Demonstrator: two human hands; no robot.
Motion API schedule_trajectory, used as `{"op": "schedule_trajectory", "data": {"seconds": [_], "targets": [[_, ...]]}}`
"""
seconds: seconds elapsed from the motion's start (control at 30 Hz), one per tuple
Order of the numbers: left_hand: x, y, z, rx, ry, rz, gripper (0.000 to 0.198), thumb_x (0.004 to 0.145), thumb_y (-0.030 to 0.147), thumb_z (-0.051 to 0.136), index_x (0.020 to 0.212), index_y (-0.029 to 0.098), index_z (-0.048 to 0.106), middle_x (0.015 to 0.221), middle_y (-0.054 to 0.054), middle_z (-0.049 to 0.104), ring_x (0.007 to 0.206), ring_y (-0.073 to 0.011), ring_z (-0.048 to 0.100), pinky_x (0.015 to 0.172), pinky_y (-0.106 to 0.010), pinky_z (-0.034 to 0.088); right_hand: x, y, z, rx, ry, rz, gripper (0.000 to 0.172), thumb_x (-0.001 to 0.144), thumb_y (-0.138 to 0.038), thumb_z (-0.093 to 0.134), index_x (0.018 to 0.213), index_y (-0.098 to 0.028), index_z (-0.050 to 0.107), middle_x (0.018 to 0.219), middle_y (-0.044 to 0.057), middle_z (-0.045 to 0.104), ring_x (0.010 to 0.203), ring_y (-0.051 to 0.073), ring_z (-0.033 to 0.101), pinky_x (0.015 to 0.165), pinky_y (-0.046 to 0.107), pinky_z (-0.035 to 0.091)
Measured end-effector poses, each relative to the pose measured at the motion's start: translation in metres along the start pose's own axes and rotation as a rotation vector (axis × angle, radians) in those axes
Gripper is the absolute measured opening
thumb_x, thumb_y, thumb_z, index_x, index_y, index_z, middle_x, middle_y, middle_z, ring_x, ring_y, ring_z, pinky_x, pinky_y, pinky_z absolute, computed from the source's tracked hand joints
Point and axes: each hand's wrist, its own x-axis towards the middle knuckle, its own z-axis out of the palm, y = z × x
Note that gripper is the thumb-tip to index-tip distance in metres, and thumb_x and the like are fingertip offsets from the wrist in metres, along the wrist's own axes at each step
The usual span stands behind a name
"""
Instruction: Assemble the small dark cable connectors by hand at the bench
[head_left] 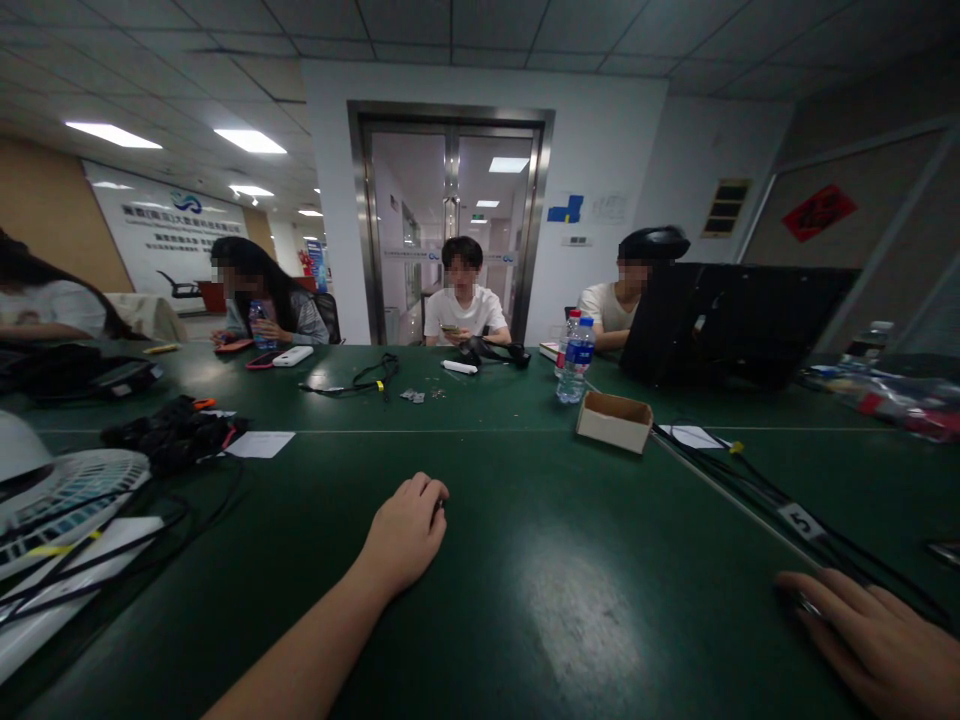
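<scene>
My left hand (409,530) rests on the green tabletop (480,620) near the middle, its fingers curled and closed. A small dark glint shows at its fingertips, too little to name. At the lower right, my right hand (877,630) is low over the table beside black cables, slightly blurred. Between its thumb and fingers sits a small shiny metal piece (808,603), whose kind I cannot make out. Beyond my left hand, several small grey pieces (412,397) lie on the far half of the table.
An open cardboard box (615,422) stands right of centre, beside a water bottle (576,362). Black cables (795,515) run along the right. A white fan (75,490) and a dark tangled bundle (176,432) occupy the left. Several people sit across the table; a black monitor (735,320) stands at right.
</scene>
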Motion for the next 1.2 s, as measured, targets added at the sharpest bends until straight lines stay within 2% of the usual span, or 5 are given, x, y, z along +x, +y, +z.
{"op": "schedule_trajectory", "data": {"seconds": [0.3,0.4,0.53,0.87,1.2], "targets": [[0.006,0.000,-0.002,-0.069,-0.067,0.016,0.029,0.082,0.027,0.044,0.107,0.026,0.059,0.112,-0.004,0.055,0.103,-0.0215,0.051,0.087,-0.036,0.044,0.004,-0.022,-0.025,-0.219,-0.009,-0.120,0.037,0.079,-0.048,0.052,0.112,-0.034,0.063,0.104,0.015,0.063,0.083,0.028,0.059,0.063,0.042,0.045],[0.010,0.004,0.001,-0.129,-0.090,0.007,0.030,0.080,0.027,0.047,0.107,0.026,0.060,0.114,-0.004,0.056,0.106,-0.0230,0.051,0.090,-0.039,0.042,0.013,-0.066,-0.045,-0.284,0.144,-0.255,0.040,0.078,-0.044,0.054,0.114,-0.030,0.062,0.105,0.016,0.062,0.094,0.033,0.055,0.069,0.047,0.043],[0.014,0.010,0.010,-0.179,-0.055,0.024,0.035,0.078,0.025,0.049,0.113,0.028,0.056,0.115,-0.004,0.056,0.108,-0.0245,0.050,0.093,-0.041,0.040,0.029,-0.157,-0.062,-0.100,0.089,-0.425,0.032,0.081,-0.038,0.051,0.109,-0.028,0.062,0.104,0.011,0.061,0.095,0.028,0.053,0.078,0.045,0.044],[0.015,0.011,0.021,-0.133,-0.033,0.068,0.047,0.076,0.023,0.047,0.123,0.025,0.045,0.119,-0.007,0.053,0.111,-0.0248,0.046,0.094,-0.038,0.035,0.070,-0.336,-0.006,0.571,-0.364,-0.404,0.021,0.080,-0.027,0.055,0.100,-0.024,0.062,0.088,0.003,0.064,0.074,0.016,0.057,0.063,0.027,0.042],[0.019,0.024,0.016,-0.067,-0.222,-0.103,0.051,0.066,0.024,0.051,0.117,0.025,0.045,0.121,-0.008,0.042,0.115,-0.0275,0.040,0.097,-0.043,0.031,0.064,-0.354,0.022,0.761,-0.267,-0.368,0.024,0.081,-0.019,0.050,0.100,-0.024,0.064,0.093,0.001,0.067,0.080,0.015,0.057,0.071,0.025,0.040]]}}
